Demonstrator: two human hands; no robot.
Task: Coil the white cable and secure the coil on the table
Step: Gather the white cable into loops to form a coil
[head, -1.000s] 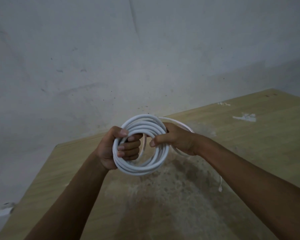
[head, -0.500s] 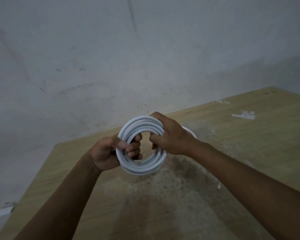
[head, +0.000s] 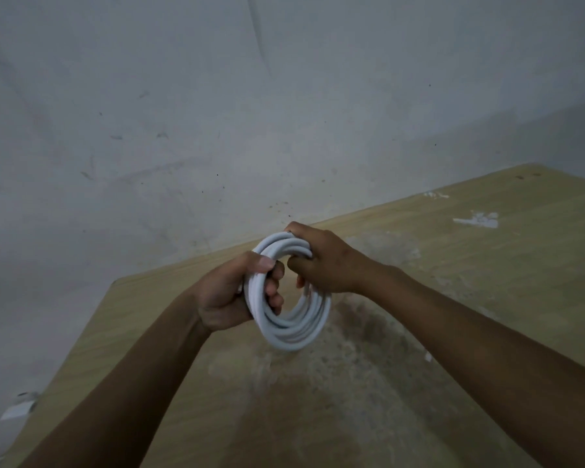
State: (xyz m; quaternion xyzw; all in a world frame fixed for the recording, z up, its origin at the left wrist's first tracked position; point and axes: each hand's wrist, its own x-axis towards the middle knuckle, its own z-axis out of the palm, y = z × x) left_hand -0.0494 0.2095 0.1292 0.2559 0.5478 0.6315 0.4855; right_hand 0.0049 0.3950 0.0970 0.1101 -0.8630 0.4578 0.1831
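The white cable (head: pixel 293 336) is wound into a round coil of several loops, held upright in the air above the wooden table (head: pixel 487 265). My left hand (head: pixel 228 293) grips the coil's left side, fingers through the middle and thumb over the top. My right hand (head: pixel 321 261) grips the coil's upper right part, fingers curled round the loops. A small white cable end (head: pixel 428 357) shows just below my right forearm; the strand leading to it is hidden by the arm.
A grey wall (head: pixel 217 113) stands right behind the table's far edge. White paint marks (head: pixel 477 220) lie on the table at the right. The table's left edge runs diagonally, with a white scrap (head: pixel 17 409) on the floor beyond it.
My right hand has moved from the coil's side up over its top right. The loose loop behind the coil has been drawn in, and the coil has tilted and shifted slightly.
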